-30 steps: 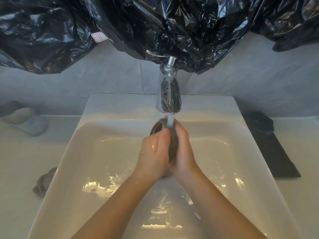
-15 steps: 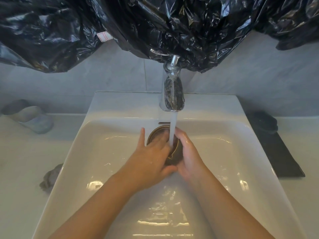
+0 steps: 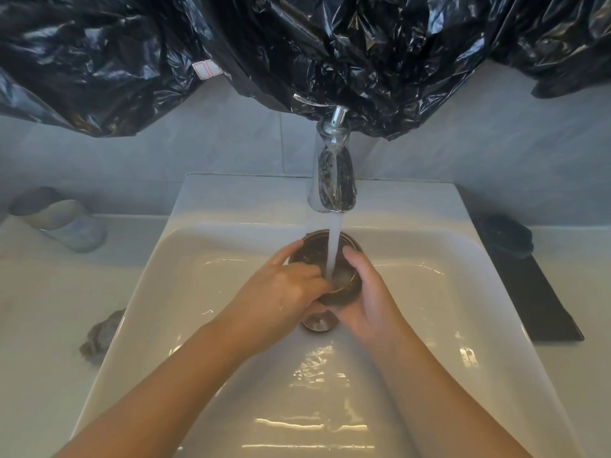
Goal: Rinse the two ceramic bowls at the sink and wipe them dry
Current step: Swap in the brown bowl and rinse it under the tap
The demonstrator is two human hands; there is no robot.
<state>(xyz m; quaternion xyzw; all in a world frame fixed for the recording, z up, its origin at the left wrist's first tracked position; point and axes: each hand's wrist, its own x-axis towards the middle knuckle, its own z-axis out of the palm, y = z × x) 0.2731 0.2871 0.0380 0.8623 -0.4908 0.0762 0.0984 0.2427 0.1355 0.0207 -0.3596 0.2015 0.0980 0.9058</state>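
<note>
Here, a small, round, dark brown ceramic bowl (image 3: 310, 252) with a thin golden rim is held over the far middle of the white rectangular sink basin (image 3: 205, 292), directly under the chrome tap (image 3: 334, 183). The white stream of water (image 3: 334, 246) falls into its near side and foams pale against the glossy, speckled dark inside. The bowl tilts slightly toward the person, just above the round metal drain (image 3: 319, 323).

The left hand (image 3: 281, 292), glistening wet, grasps the bowl's near-left edge. Its fingers curl over the rim into the hollow, and the index finger lies stretched along the left wall. The right hand (image 3: 367, 292) cups the right wall, fingers wrapped round the outside.

On the left counter, well apart, a pale grey-blue bowl (image 3: 66, 223) lies tipped on its side. Nearer, a crumpled grey cloth (image 3: 101, 335) lies just beside the sink. A folded black cloth (image 3: 535, 299) lies on the right counter. Crinkled black plastic sheeting (image 3: 330, 44) hangs across the far wall.
</note>
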